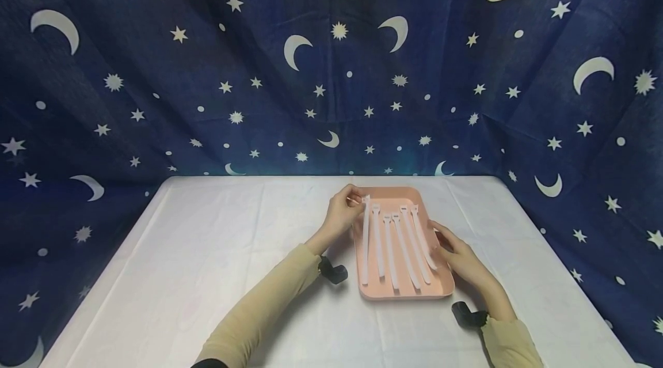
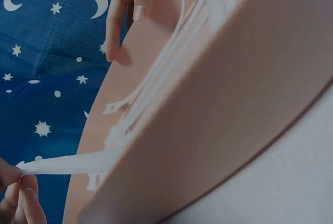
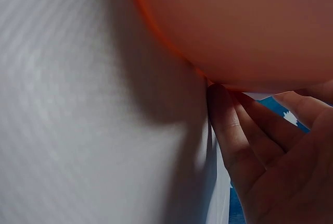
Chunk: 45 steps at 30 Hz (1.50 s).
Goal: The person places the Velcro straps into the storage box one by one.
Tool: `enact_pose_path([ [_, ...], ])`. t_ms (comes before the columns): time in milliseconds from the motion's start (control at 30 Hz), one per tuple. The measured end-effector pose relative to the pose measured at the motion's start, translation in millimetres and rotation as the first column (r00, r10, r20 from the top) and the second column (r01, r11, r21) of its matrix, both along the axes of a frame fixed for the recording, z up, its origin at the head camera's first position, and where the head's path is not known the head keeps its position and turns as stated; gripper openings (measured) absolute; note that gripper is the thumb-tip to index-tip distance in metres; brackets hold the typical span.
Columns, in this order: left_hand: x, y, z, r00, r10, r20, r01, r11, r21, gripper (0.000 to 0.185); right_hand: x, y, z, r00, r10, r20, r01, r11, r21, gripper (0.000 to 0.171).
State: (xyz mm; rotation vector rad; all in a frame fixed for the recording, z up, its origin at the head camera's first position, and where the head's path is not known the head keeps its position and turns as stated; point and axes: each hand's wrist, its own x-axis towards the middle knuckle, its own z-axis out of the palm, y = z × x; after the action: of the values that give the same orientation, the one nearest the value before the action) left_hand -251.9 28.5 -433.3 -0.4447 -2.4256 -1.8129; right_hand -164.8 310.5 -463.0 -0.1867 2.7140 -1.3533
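A: Near first. Right hand (image 1: pixel 461 255) braces the pink tray (image 1: pixel 404 293), fingers laid against its right wall, thumb over the rim.

B: Strips?

A: Six white strap ties (image 1: pixel 399 244) lie side by side, lengthwise in the tray. Left hand (image 1: pixel 342 212) pinches the head end of the leftmost tie (image 1: pixel 365 241) at the tray's far left corner.

B: Look of it?

A: Thin, flat, floppy, with a tabbed head. Bends easily.

B: Risks?

A: My guess: a lifted tie drags its neighbours, since they lie close. The tray may slide on the white tablecloth (image 1: pixel 207 253) if the brace slips. Starry backdrop (image 1: pixel 331 68) is farthest.
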Motion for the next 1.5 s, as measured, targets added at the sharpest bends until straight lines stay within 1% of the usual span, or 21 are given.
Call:
enact_pose_path([
  [200, -2.2, -0.7, -5.1, 1.0, -0.014, 0.014, 0.014, 1.0, -0.026, 0.024, 1.1, -0.1, 0.5, 1.0, -0.006, 0.004, 0.006, 1.0, 0.004, 0.061],
  [300, -3.8, -1.5, -6.2, 1.0, -0.012, 0.005, 0.012, 0.998, -0.064, 0.024, 1.6, -0.2, 0.7, 1.0, -0.006, 0.003, 0.006, 1.0, 0.004, 0.061],
  [433, -7.5, -3.2, -6.2, 0.999, -0.031, -0.019, 0.029, 0.994, -0.108, 0.022, 1.5, -0.5, 0.9, 1.0, -0.005, 0.005, 0.005, 1.0, 0.001, 0.062],
  [533, -10.5, -4.4, -6.2, 0.998, -0.051, -0.038, 0.045, 0.988, -0.145, 0.02, 1.3, -0.7, 1.0, 1.0, -0.004, 0.005, 0.004, 1.0, -0.001, 0.062],
  [633, -12.4, -5.7, -6.6, 0.997, -0.056, -0.05, 0.046, 0.98, -0.194, 0.019, 1.1, -0.6, 1.3, 1.0, -0.002, 0.004, 0.002, 1.0, 0.0, 0.062],
  [800, -13.9, -7.7, -8.9, 0.997, -0.068, -0.047, 0.054, 0.964, -0.259, 0.018, 0.8, -0.6, 1.0, 1.0, 0.0, 0.008, 0.0, 1.0, -0.003, 0.063],
  [900, -14.2, -8.2, -9.6, 0.996, -0.081, -0.033, 0.069, 0.96, -0.272, 0.017, 0.9, -0.7, 0.8, 1.0, 0.001, 0.009, -0.001, 1.0, -0.009, 0.063],
  [1167, -16.2, -7.1, -12.3, 0.994, -0.105, -0.013, 0.098, 0.961, -0.259, 0.017, 2.0, -1.0, 1.4, 1.0, -0.003, 0.011, 0.003, 1.0, 0.004, 0.062],
  [1267, -16.5, -6.8, -12.3, 0.995, -0.101, -0.008, 0.095, 0.959, -0.267, 0.017, 1.7, -0.8, 0.6, 1.0, -0.005, 0.014, 0.005, 1.0, 0.009, 0.061],
  [1500, -17.5, -6.0, -11.1, 0.996, -0.079, -0.029, 0.066, 0.948, -0.311, 0.015, 0.8, -0.3, -1.1, 1.0, -0.014, 0.027, 0.014, 1.0, 0.005, 0.061],
])
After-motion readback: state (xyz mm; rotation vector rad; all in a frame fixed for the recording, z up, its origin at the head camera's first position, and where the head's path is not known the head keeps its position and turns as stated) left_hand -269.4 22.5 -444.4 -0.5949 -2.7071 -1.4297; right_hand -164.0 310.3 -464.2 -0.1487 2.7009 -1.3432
